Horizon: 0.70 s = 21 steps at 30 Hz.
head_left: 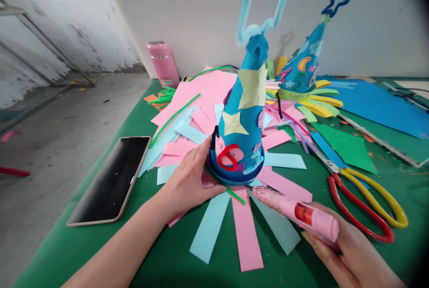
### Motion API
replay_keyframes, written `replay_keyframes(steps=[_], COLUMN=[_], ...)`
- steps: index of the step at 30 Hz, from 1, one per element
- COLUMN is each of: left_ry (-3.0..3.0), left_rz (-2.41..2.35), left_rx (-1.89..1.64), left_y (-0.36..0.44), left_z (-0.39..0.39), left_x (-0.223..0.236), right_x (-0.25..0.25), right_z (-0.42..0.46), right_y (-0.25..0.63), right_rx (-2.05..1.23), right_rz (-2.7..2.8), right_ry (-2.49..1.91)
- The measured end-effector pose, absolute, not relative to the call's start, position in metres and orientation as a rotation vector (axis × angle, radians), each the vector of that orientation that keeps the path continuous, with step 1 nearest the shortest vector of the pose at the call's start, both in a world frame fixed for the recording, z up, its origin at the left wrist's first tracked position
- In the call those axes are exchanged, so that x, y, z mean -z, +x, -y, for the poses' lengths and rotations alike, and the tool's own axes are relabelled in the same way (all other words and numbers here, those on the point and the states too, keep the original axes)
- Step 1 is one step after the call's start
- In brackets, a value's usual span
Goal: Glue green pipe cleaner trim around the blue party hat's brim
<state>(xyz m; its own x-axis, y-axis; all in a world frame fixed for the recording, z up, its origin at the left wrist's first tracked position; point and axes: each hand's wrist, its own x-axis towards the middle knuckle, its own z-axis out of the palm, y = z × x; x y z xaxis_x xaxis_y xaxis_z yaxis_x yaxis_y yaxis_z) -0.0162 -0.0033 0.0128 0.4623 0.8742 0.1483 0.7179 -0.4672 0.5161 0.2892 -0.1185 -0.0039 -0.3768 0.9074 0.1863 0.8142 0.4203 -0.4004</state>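
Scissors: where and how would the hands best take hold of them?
By the red handle and yellow handle, probably, coming from the near right: both loops lie that side, while the blades point away. The right hand is nearer, but it holds a pink tool and would need freeing first.

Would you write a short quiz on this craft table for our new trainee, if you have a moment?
1. True or false: the left hand is holding the phone.

2. Multiple choice: what is in the right hand?
A) The scissors
B) A pink tool
C) The pink bottle

3. Fill in the blank: the dark blue shape atop the farther cone is an outline of a ____.

Key:
1. False; it touches the base of the nearer cone.
2. B
3. star
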Motion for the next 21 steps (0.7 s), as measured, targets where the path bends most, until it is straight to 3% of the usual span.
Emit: replay_keyframes(steps=[15, 21], left_ry=[2.357, 2.35], left_rz=[-1.363, -1.356], left_rx=[-0.582, -0.586], left_y=[-0.0122, -0.0125], left_z=[0.0046, 0.005], left_x=[-0.013, -0.0135], right_x=[0.0049, -0.0008], right_z=[0.122, 0.124], right_y=[0.2951, 0.2965], right_rx=[-0.315, -0.492], right_rz=[2.277, 1.917], right_ry=[-1.47, -1.612])
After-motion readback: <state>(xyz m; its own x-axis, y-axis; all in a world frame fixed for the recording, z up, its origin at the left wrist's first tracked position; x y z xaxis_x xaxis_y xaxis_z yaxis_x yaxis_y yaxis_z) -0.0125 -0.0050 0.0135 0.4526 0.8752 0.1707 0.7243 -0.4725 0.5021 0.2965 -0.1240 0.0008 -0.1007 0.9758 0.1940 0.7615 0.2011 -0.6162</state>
